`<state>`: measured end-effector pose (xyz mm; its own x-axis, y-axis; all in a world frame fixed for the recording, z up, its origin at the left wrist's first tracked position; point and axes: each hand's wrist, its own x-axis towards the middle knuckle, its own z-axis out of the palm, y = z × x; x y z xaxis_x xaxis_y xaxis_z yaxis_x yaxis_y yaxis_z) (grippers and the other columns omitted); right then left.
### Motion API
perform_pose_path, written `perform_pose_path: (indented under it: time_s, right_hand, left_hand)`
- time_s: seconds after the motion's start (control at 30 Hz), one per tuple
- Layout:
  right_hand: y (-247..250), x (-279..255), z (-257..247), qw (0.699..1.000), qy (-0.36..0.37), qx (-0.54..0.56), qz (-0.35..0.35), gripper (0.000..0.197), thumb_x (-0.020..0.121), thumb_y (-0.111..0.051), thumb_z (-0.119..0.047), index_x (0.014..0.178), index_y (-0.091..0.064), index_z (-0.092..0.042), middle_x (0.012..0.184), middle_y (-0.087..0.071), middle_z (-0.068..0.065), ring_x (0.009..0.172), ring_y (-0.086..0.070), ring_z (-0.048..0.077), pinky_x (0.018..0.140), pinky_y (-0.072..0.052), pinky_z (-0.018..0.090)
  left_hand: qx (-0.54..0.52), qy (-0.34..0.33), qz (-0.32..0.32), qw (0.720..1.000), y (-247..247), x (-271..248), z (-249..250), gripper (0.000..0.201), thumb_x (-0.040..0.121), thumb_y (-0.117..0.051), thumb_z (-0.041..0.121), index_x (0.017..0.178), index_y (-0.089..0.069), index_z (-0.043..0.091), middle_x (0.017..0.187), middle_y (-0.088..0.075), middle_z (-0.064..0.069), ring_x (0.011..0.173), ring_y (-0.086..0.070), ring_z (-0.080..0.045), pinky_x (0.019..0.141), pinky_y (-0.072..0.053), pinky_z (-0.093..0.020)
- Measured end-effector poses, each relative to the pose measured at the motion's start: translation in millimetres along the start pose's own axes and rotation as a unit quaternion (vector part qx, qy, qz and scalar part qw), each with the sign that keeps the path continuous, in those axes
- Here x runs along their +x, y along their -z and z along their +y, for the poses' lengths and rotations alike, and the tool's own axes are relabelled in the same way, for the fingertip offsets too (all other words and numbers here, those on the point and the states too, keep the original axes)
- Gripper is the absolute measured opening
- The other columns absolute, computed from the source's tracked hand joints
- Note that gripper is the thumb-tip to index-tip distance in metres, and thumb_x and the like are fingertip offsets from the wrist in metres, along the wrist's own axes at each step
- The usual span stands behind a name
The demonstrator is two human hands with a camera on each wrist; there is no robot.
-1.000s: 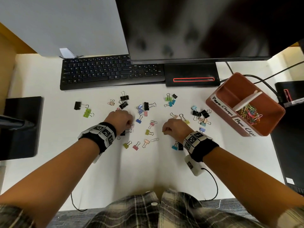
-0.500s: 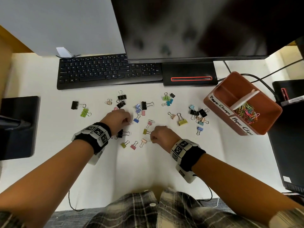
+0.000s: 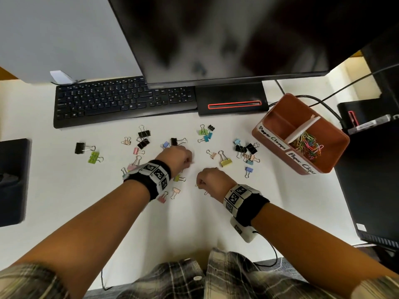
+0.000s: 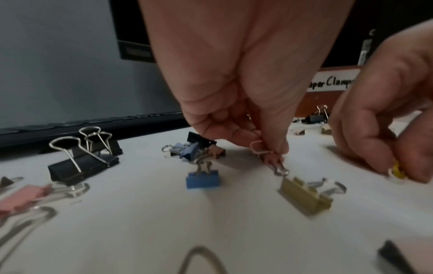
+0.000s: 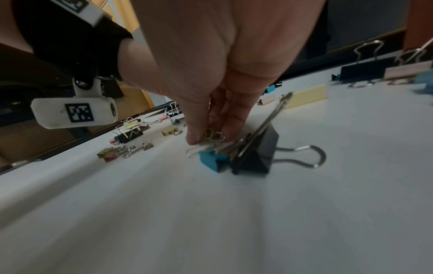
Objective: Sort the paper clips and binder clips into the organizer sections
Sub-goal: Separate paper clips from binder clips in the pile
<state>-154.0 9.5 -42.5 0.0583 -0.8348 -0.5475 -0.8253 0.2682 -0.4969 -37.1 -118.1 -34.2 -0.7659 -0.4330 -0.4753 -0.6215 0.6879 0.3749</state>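
Observation:
Many coloured and black binder clips (image 3: 226, 162) lie scattered on the white desk (image 3: 108, 212). The brown organizer (image 3: 289, 98) stands at the right, labelled "Paper Clamps" and "Paper Clips", with coloured paper clips (image 3: 306, 145) in its near section. My left hand (image 3: 187, 161) pinches a pink paper clip (image 4: 257, 148) just above the desk among the clips. My right hand (image 3: 199, 183) is close beside it, pinching a yellow paper clip (image 5: 208, 136) together with a pale one. A teal binder clip (image 5: 213, 160) and a black one (image 5: 255, 157) lie under the right wrist.
A black keyboard (image 3: 108, 100) and a monitor (image 3: 216, 39) on its stand (image 3: 233, 100) line the back of the desk. Cables (image 3: 319, 102) run behind the organizer. Dark equipment (image 3: 371, 169) stands at the right and a black object (image 3: 13, 180) at the left edge.
My right hand has moved left from the teal and black clips toward the middle of the desk. My left hand has shifted right, to just below the black clip.

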Motion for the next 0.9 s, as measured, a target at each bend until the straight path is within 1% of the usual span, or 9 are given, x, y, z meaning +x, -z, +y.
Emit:
perform_pose_path:
  time_s: [0.13, 0.2, 0.27, 0.33, 0.47, 0.6, 0.7, 0.83, 0.9]
  right_hand:
    - [1, 1, 3, 1.0, -0.007, 0.005, -0.016, 0.021, 0.091, -0.053, -0.014, 0.106, -0.063, -0.004, 0.114, -0.058, 0.016, 0.106, -0.055, 0.031, 0.087, -0.044, 0.033]
    - [2, 2, 4, 1.0, -0.005, 0.008, -0.018, 0.021, 0.09, -0.054, -0.014, 0.106, -0.064, -0.004, 0.114, -0.059, 0.016, 0.106, -0.055, 0.031, 0.088, -0.044, 0.034]
    - [1, 3, 5, 1.0, -0.002, 0.006, -0.02, 0.021, 0.09, -0.054, -0.014, 0.106, -0.064, -0.004, 0.113, -0.059, 0.016, 0.105, -0.055, 0.03, 0.089, -0.045, 0.034]
    - [1, 3, 7, 1.0, 0.002, 0.003, -0.019, 0.02, 0.09, -0.054, -0.013, 0.105, -0.064, -0.006, 0.112, -0.059, 0.015, 0.103, -0.056, 0.03, 0.088, -0.046, 0.035]
    - [9, 1, 11, 1.0, 0.008, 0.008, 0.001, 0.018, 0.09, -0.054, -0.014, 0.102, -0.065, -0.007, 0.108, -0.06, 0.013, 0.1, -0.058, 0.028, 0.088, -0.048, 0.036]
    - [32, -12, 19, 0.996, 0.024, 0.051, 0.064, 0.015, 0.089, -0.056, -0.015, 0.097, -0.066, -0.008, 0.102, -0.063, 0.01, 0.095, -0.058, 0.025, 0.086, -0.046, 0.031]
    - [53, -28, 33, 0.988, 0.03, 0.07, 0.131, 0.012, 0.087, -0.059, -0.015, 0.094, -0.067, -0.009, 0.097, -0.065, 0.008, 0.089, -0.057, 0.021, 0.083, -0.043, 0.029]
    - [79, -52, 57, 0.975, 0.028, 0.07, 0.211, 0.009, 0.084, -0.064, -0.012, 0.09, -0.069, -0.008, 0.09, -0.068, 0.009, 0.082, -0.061, 0.022, 0.076, -0.046, 0.026]
    - [90, -64, 68, 0.967, 0.025, 0.07, 0.243, 0.008, 0.082, -0.067, -0.011, 0.089, -0.07, -0.008, 0.089, -0.069, 0.01, 0.083, -0.064, 0.025, 0.077, -0.05, 0.03]
  left_hand:
    - [-0.004, 0.027, 0.003, 1.0, -3, 4, 1, 0.013, 0.087, -0.057, 0.018, 0.095, -0.062, 0.008, 0.104, -0.052, -0.01, 0.092, -0.054, -0.028, 0.084, -0.047, -0.037]
    - [-0.002, 0.041, 0.008, 0.999, -5, 3, 0, 0.011, 0.087, -0.057, 0.016, 0.093, -0.061, 0.008, 0.102, -0.053, -0.009, 0.091, -0.055, -0.027, 0.081, -0.047, -0.037]
    - [0.006, 0.057, 0.013, 0.998, -8, 0, 0, 0.01, 0.087, -0.056, 0.017, 0.094, -0.06, 0.01, 0.1, -0.058, -0.009, 0.091, -0.057, -0.027, 0.08, -0.048, -0.036]
    - [0.003, 0.081, 0.016, 0.997, -12, -3, 0, 0.012, 0.088, -0.055, 0.02, 0.096, -0.06, 0.013, 0.1, -0.062, -0.008, 0.093, -0.058, -0.027, 0.081, -0.049, -0.037]
    - [0.01, 0.112, 0.007, 0.994, -14, -7, 4, 0.019, 0.092, -0.051, 0.024, 0.104, -0.059, 0.012, 0.107, -0.059, -0.009, 0.098, -0.057, -0.028, 0.086, -0.047, -0.038]
    - [0.053, 0.102, 0.007, 0.993, -15, -8, 10, 0.015, 0.088, -0.049, 0.01, 0.099, -0.059, 0.01, 0.109, -0.051, -0.009, 0.094, -0.056, -0.031, 0.085, -0.049, -0.041]
    - [0.087, 0.097, -0.007, 0.991, -15, -6, 14, 0.022, 0.083, -0.048, 0.0, 0.101, -0.057, 0.008, 0.108, -0.051, -0.009, 0.097, -0.054, -0.029, 0.084, -0.048, -0.038]
    - [0.122, 0.103, -0.02, 0.987, -16, -5, 17, 0.025, 0.082, -0.047, -0.001, 0.106, -0.052, 0.008, 0.107, -0.057, -0.01, 0.099, -0.054, -0.027, 0.084, -0.046, -0.037]
    - [0.136, 0.102, -0.032, 0.985, -15, -5, 19, 0.028, 0.082, -0.049, -0.001, 0.108, -0.052, 0.007, 0.108, -0.057, -0.011, 0.101, -0.054, -0.028, 0.086, -0.047, -0.036]
